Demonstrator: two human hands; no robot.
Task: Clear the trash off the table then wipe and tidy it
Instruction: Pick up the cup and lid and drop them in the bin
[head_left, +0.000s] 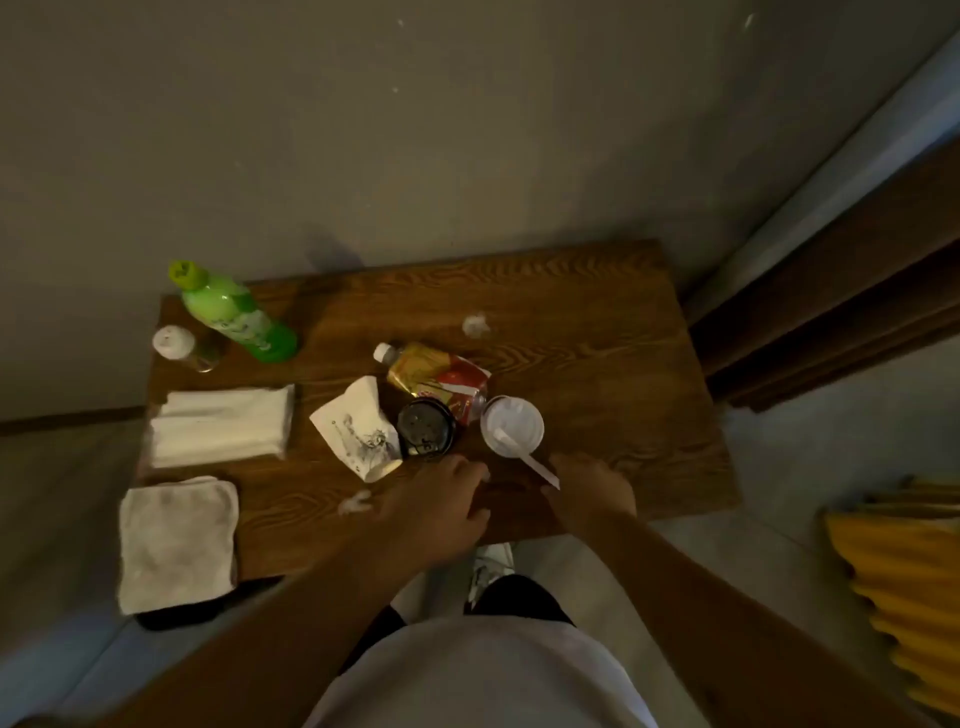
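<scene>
Both hands, left hand (441, 506) and right hand (592, 491), hover above the table (597, 374)

Both bare forearms reach forward; left hand (441, 506) spread palm-down, right hand (592, 491) loosely curled, both hands empty.

**Bare arms, white top, dark shorts**

Both forearms are bare, no sleeves showing, no watch or rings visible on the left hand (436, 506) or the right hand (592, 493). Just below the near edge of the brown wood-grain table (597, 332), a plain white fabric top (483, 675) fills the view, dark shorts (524, 597) above it, and one white sneaker (491, 566) peeks out.
</scene>
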